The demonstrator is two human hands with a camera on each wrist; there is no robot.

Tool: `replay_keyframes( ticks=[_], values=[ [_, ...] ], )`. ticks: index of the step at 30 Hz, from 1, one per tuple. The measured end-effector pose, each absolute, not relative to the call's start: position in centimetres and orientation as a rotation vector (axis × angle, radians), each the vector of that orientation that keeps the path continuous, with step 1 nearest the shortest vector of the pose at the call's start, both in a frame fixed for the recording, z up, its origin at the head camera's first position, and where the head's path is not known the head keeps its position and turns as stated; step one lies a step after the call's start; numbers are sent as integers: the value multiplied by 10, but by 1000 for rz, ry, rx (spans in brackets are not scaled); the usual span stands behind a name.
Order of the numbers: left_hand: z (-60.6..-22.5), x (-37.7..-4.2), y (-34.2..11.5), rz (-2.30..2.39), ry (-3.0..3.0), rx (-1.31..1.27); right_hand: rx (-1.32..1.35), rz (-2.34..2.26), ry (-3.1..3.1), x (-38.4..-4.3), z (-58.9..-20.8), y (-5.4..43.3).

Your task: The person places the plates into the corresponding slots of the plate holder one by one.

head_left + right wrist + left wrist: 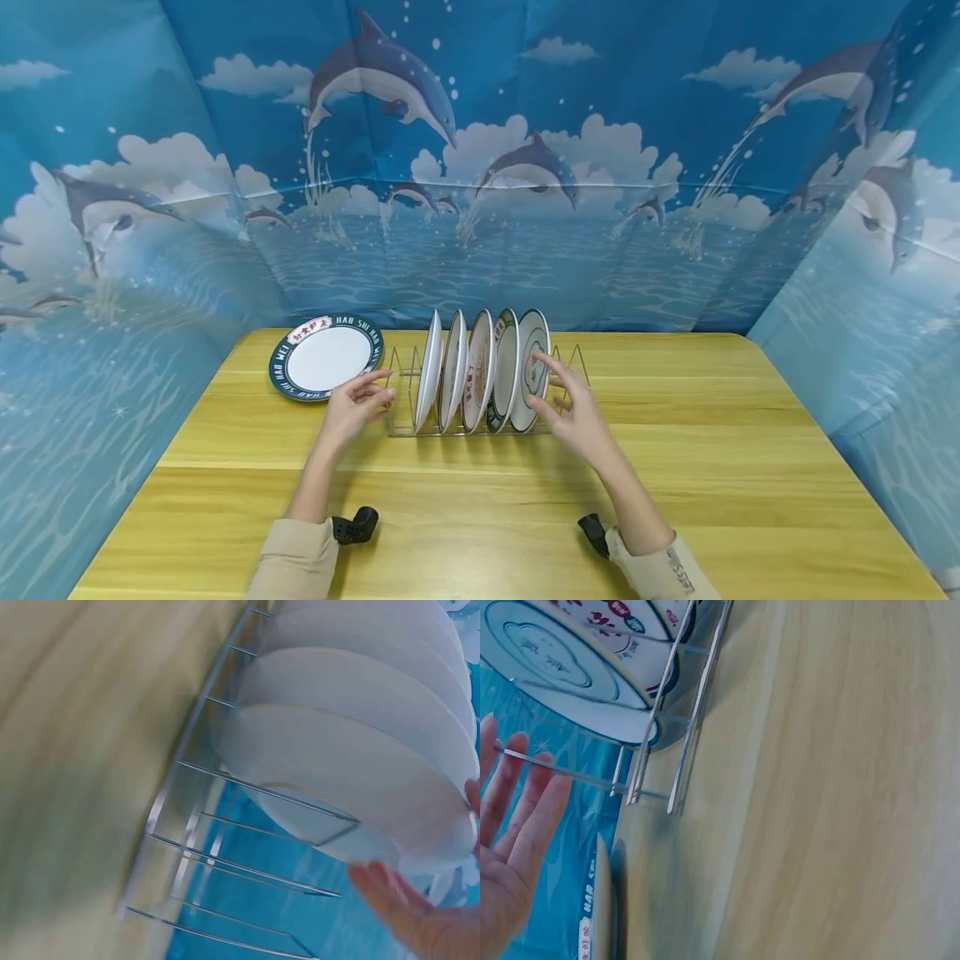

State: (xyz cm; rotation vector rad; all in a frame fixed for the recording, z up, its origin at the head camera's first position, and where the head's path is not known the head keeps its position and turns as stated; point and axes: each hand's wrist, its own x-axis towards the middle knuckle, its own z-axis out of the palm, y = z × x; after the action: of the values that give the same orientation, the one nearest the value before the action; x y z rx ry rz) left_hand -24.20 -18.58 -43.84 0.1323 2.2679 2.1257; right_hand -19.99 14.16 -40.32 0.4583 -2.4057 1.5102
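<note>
Several round plates stand on edge in a wire dish rack [402, 436]. My left hand [357, 408] is at the rack's left end, its fingers [536, 825] nearly straight beside the end wire [592, 778] and apparently touching it. My right hand [581, 421] is beside the rightmost plate [533, 375], thumb and index finger apart near its rim. In the right wrist view, fingertips [371, 879] lie close to that plate's white underside [345, 765]; whether they touch it is unclear. Part of the right hand is cut off there.
A plate with a dark green lettered rim [324, 358] lies flat on the wooden table [480, 517], left of the rack. Vacant wire slots [573, 375] show at the rack's right end. A blue dolphin-print curtain [480, 242] surrounds the table's back and sides.
</note>
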Motion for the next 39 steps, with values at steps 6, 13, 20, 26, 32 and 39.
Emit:
replay_keyframes(
  ticks=[6, 13, 20, 26, 32, 39],
  values=[
    [-441, -245, -210, 2134, 2369, 189, 356, 1325, -2184, -205, -380, 135],
    [-497, -282, -269, 2277, 2378, 127, 445, 1415, -2029, -192, -335, 100],
    [-504, -282, -302, 2331, 2380, -47, 580, 1596, -2054, -183, -315, 58],
    [-503, -272, -320, 2421, 2279, -141, 654, 1807, -2102, -184, -322, 25],
    [-479, -252, -317, 2365, 2257, -316, 652, 1951, -2194, -187, -331, -6],
    [-467, -238, -313, 2348, 2277, -446, 619, 2163, -2188, -212, -373, -42]
  ],
)
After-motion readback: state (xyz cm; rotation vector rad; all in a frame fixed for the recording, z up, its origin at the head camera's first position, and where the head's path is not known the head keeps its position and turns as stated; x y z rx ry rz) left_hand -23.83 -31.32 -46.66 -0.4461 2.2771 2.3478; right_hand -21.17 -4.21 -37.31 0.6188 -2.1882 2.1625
